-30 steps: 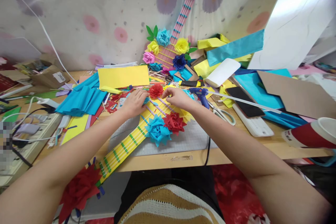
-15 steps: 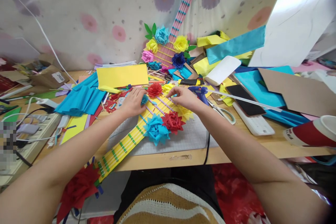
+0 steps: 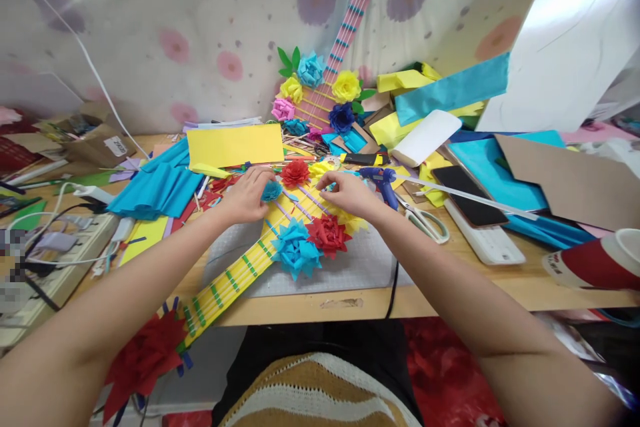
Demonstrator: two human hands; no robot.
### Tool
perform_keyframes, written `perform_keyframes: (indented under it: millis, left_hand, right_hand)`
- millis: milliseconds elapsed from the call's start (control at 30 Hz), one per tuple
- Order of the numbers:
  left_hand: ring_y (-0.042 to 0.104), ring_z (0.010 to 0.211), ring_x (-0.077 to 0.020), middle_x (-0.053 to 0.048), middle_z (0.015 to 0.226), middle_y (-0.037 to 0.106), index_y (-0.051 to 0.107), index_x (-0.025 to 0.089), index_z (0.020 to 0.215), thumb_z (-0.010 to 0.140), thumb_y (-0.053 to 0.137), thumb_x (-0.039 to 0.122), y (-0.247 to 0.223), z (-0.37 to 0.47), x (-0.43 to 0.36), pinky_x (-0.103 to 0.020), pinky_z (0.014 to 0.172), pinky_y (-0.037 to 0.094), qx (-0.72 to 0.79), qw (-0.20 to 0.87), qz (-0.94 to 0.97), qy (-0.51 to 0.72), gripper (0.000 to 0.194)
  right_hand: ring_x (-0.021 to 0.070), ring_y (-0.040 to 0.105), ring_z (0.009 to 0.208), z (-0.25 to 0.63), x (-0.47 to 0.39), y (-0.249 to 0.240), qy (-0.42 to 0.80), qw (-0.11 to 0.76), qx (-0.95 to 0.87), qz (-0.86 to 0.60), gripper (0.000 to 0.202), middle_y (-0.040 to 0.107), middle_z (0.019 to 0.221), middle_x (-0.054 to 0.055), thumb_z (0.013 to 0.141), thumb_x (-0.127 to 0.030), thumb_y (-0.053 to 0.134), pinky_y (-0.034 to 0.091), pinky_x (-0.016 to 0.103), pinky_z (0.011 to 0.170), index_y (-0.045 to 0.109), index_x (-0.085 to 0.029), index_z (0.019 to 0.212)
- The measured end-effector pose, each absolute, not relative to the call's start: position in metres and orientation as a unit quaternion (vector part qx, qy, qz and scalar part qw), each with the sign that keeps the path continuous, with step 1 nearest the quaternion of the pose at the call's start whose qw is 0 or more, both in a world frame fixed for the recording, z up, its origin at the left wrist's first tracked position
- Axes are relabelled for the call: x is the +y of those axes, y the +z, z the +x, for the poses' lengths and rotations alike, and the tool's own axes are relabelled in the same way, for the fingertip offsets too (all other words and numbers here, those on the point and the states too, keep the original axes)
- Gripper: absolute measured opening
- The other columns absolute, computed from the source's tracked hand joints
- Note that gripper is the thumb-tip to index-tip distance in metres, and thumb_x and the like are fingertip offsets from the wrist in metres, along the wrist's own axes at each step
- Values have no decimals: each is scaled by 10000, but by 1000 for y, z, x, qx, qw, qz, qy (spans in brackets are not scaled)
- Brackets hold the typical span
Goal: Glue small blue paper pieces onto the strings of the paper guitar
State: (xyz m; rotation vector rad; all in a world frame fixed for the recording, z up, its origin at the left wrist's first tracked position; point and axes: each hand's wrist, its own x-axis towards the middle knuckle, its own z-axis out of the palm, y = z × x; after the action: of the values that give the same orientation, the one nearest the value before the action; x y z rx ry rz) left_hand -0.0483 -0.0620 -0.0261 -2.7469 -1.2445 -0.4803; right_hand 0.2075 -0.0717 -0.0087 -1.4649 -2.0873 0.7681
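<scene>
Resting at teal flower (image 3: 272, 191): left hand (image 3: 251, 195), fingers curled | right hand (image 3: 347, 193) held over yellow paper guitar (image 3: 240, 265), fingertips bunched, contact unclear | hands apart | guitar laid aslant on table (image 3: 295, 309), its red-flowered head past the edge

Paper cup (image 3: 593, 259) partly beyond right edge

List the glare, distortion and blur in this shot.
Head view: bright glare on the white board at upper right; head view: wide-angle stretch swells the forearms toward the lower corners; head view: pixelation masks the left edge beside the power strip; head view: paper guitar fairly sharp.
</scene>
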Motion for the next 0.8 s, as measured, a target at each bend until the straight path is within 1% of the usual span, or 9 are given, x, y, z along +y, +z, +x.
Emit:
perform_keyframes:
  millis: [67, 133, 267, 400, 500, 567, 700, 800]
  left_hand:
    - [427, 1173, -265, -128, 1159, 508, 494, 161, 1070, 576, 492, 93, -21, -52, -66, -437, 1006, 355, -416, 37, -892, -175, 498]
    - [441, 1150, -267, -124, 1156, 510, 539, 168, 1024, 583, 483, 91, -17, -54, -69, -440, 988, 372, -430, 33, -883, -186, 451]
    - [445, 1151, -265, -90, 1193, 516, 636, 205, 897, 607, 475, 84, -13, -52, -78, -448, 978, 379, -440, 28, -882, -165, 353]
    - [456, 1160, -252, -32, 1200, 540, 688, 254, 841, 602, 474, 75, -11, -54, -88, -462, 1009, 347, -423, 7, -895, -141, 368]
    - [472, 1147, -255, -31, 1178, 559, 703, 255, 785, 599, 467, 75, -11, -61, -91, -471, 1014, 339, -414, -4, -899, -143, 351]
    - [486, 1126, -257, -40, 1149, 573, 695, 243, 747, 606, 464, 79, -12, -66, -90, -468, 997, 358, -433, -1, -887, -158, 316]
    - [523, 1065, -234, -66, 1085, 584, 663, 205, 741, 635, 442, 70, -15, -73, -85, -427, 937, 417, -482, 2, -851, -208, 281]
    - [537, 1035, -224, -66, 1047, 594, 646, 194, 736, 640, 440, 60, -16, -73, -82, -407, 914, 435, -497, -4, -833, -243, 263]
  right_hand:
    - [132, 562, 741, 199, -72, -8, 240, 211, -784, -532, 172, 668, 905, 9, 741, -244, 569, 384, 242, 645, 657, -201, 883]
    - [151, 571, 810, 189, -72, -9, 191, 187, -812, -519, 160, 659, 926, 21, 772, -269, 561, 388, 250, 673, 672, -213, 874]
    - [194, 548, 955, 168, -67, -14, 106, 133, -851, -496, 178, 621, 983, 66, 798, -306, 567, 399, 269, 755, 698, -207, 868]
    - [230, 542, 967, 154, -63, -21, 59, 93, -865, -490, 237, 601, 978, 97, 789, -363, 573, 416, 291, 725, 704, -186, 876]
    - [235, 542, 961, 149, -61, -25, 39, 78, -867, -490, 239, 603, 985, 108, 800, -340, 548, 420, 293, 697, 702, -173, 875]
    - [229, 543, 955, 147, -61, -27, 31, 75, -867, -491, 238, 608, 979, 110, 813, -311, 523, 417, 288, 686, 701, -172, 886]
    - [223, 555, 934, 146, -59, -29, 24, 82, -866, -493, 238, 623, 953, 107, 816, -261, 494, 407, 280, 662, 708, -170, 863]
    - [215, 568, 914, 148, -58, -29, 36, 95, -857, -505, 241, 633, 941, 93, 807, -245, 485, 405, 278, 650, 714, -181, 841]
